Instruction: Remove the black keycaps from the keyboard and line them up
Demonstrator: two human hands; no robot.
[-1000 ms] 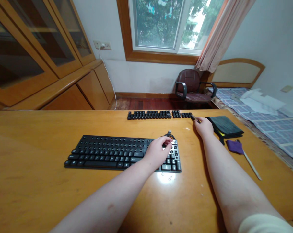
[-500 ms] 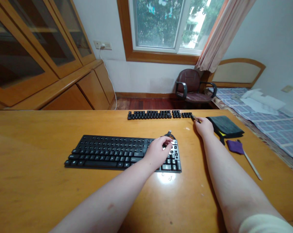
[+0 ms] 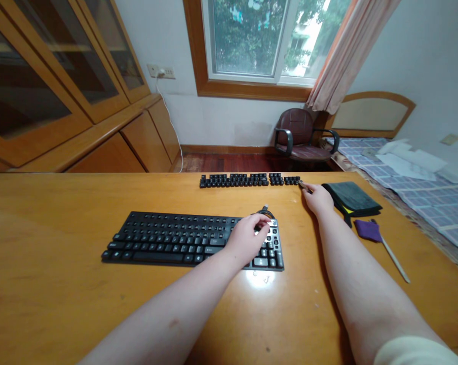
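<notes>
A black keyboard lies on the wooden desk; its upper rows and part of the number pad lack keycaps, while lower rows still carry theirs. My left hand rests on the keyboard's right part, fingers bent and thumb apart from the index finger, with nothing seen in it. Beyond the keyboard, loose black keycaps stand in neat rows near the far edge. My right hand is at the right end of these rows, closed on a small dark tool whose tip meets the last keycaps. Its exact kind is unclear.
A coiled cable with a plug sits behind the keyboard. On the right lie a dark grey folded cloth, a purple cloth piece and a thin pale stick. A chair stands past the desk.
My right hand has shifted very slightly left, and the tool in it has tilted a little at the end of the keycap rows. My left hand has stayed still.
</notes>
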